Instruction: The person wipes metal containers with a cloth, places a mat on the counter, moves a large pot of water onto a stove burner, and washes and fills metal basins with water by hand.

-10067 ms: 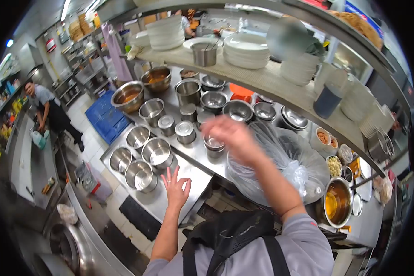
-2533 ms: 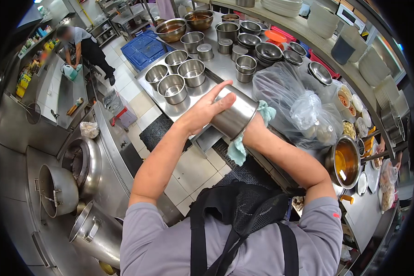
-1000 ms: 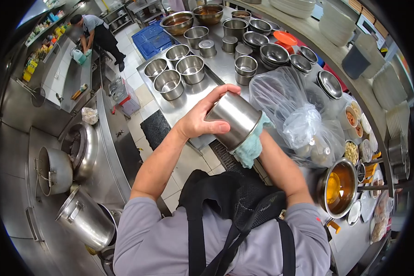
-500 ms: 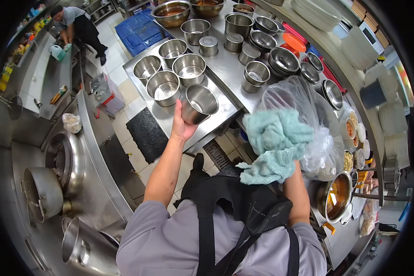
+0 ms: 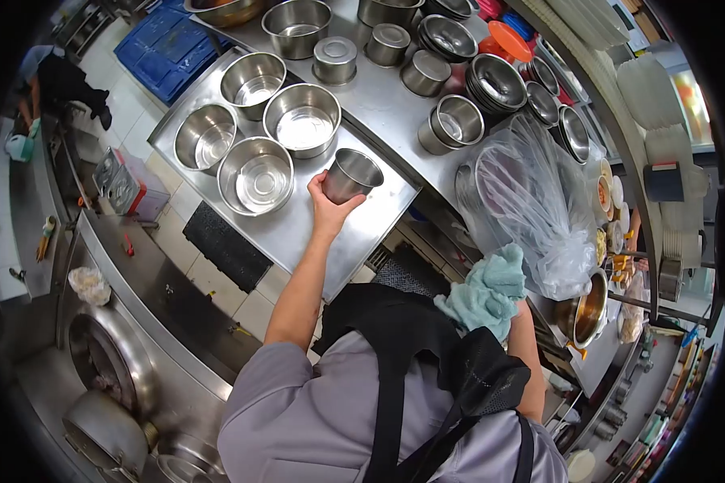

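Observation:
My left hand [image 5: 330, 211] grips a small steel pot [image 5: 353, 174] by its near side, thumb and fingers around the wall. The pot is upright at the steel table [image 5: 314, 256]; I cannot tell whether its base touches. Several larger steel pots stand to its left, the nearest a wide round pot [image 5: 258, 181] with its mouth up. A light green cloth [image 5: 488, 290] is bunched over my right hand [image 5: 520, 310], which is mostly hidden beneath it. The cloth hangs close to my body, near a clear plastic bag [image 5: 532, 209].
Lidded pots [image 5: 335, 58] and stacked steel bowls [image 5: 495, 84] fill the counter behind. At the right is a pan of brown liquid [image 5: 586, 310]. A co-worker [image 5: 60, 80] bends over a counter at the far left. Blue bins [image 5: 163, 48] stand beyond the table.
My left hand has lowered the small pot toward the bare part of the table, right of the other pots. The cloth in my right hand has come down and nearer my body. My view has shifted.

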A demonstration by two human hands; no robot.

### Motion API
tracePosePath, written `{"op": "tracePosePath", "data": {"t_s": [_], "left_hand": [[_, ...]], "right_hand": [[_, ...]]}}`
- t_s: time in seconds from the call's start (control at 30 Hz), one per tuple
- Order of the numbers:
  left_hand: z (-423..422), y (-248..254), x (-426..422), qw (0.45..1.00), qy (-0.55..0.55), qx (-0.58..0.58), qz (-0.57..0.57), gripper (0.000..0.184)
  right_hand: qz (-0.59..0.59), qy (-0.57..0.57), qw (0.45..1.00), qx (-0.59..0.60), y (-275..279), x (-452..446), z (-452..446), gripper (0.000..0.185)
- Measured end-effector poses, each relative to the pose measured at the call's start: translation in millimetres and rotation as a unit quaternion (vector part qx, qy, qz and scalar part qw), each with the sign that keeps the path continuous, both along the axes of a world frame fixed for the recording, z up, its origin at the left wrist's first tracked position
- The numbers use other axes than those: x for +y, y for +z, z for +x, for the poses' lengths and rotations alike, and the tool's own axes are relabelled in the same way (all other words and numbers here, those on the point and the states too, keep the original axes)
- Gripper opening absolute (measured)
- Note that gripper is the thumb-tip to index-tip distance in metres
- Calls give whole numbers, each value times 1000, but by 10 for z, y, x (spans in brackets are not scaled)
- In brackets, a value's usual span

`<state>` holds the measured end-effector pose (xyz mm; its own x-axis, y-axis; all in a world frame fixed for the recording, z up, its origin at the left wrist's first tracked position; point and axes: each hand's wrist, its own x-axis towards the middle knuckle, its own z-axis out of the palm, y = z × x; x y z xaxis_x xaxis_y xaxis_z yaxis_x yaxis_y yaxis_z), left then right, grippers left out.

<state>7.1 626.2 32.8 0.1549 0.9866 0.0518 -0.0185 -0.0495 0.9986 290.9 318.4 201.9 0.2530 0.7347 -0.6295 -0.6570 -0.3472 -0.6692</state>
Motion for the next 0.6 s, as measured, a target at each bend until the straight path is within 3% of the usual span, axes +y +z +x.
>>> {"op": "tracePosePath", "data": {"t_s": [0.13, 0.2, 0.23, 0.37, 0.47, 0.6], "left_hand": [[85, 52, 86, 996, 4, 80, 31, 100], [85, 1, 129, 975, 37, 213, 53, 97], [80, -28, 152, 972, 48, 216, 79, 87], [4, 151, 13, 953, 69, 261, 134, 74], [126, 875, 43, 949, 73, 271, 147, 59], [1054, 1722, 1000, 917, 1, 154, 367, 55]], "right_hand": [[-80, -48, 996, -12, -114, -348, 13, 38], [-119, -48, 992, -21, -264, -562, 23, 39], [-138, -42, 989, -28, -345, -669, 33, 40], [-196, -64, 976, -65, -446, -964, -176, 37], [-214, -103, 967, -89, -467, -1104, -318, 35], [-218, -129, 962, -97, -531, -1370, -499, 33]]}}
